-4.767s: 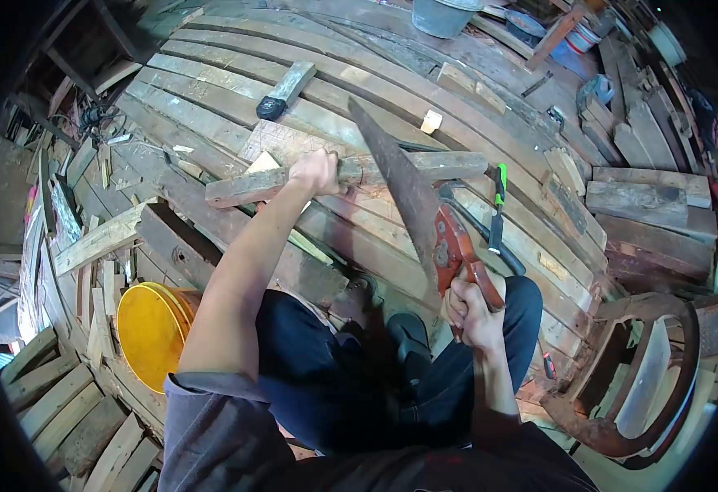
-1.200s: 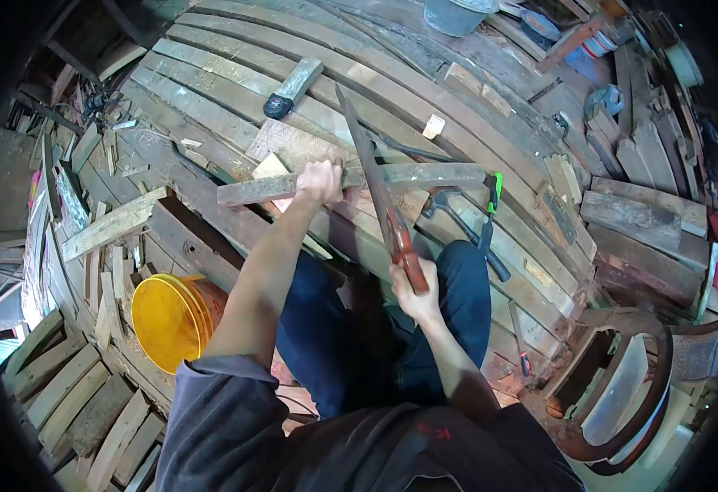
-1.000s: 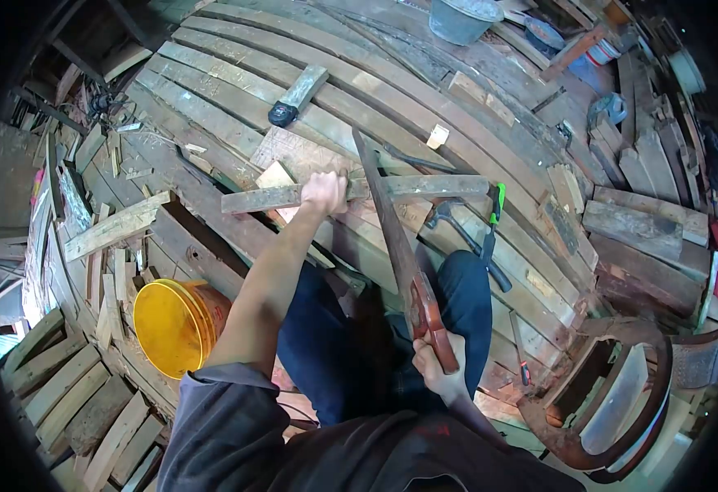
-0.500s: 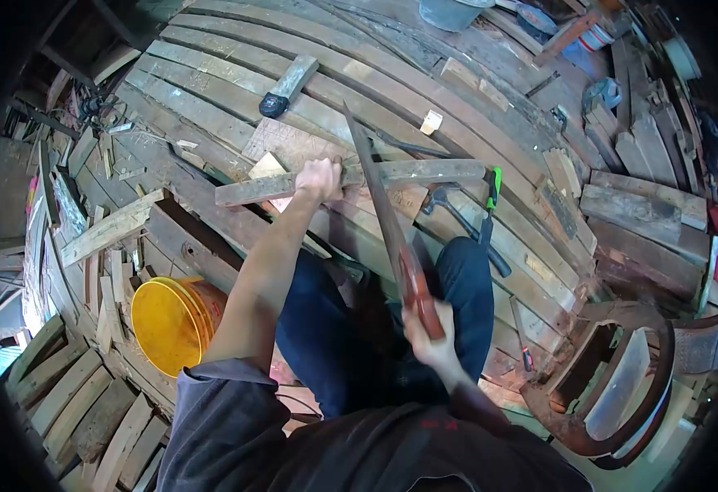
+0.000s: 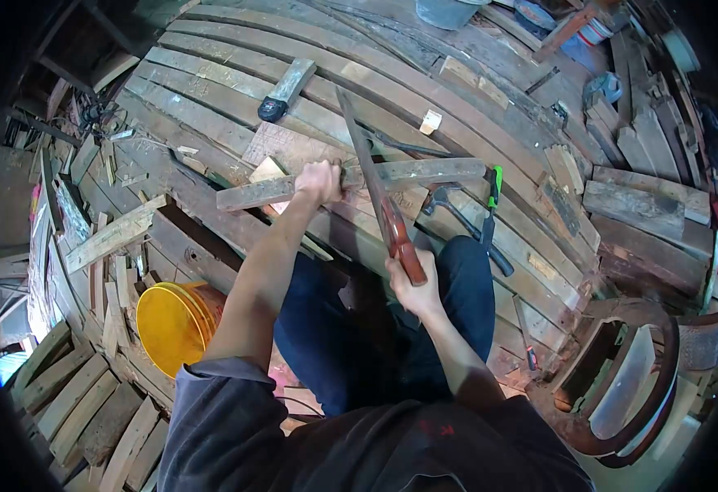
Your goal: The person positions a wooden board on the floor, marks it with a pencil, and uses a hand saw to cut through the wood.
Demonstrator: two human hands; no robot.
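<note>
Grey bucket (image 5: 447,11) cut off by top edge; saw teeth (image 5: 357,146) too small to tell.

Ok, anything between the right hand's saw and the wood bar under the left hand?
Nothing visible. The saw, in the right hand, crosses the wood bar; the left hand holds the bar left of the saw. The claw hammer lies to the saw's right, not in between.

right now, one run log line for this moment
left hand: grips wood bar | right hand: holds saw, blade across bar | hammer: beside knee
</note>
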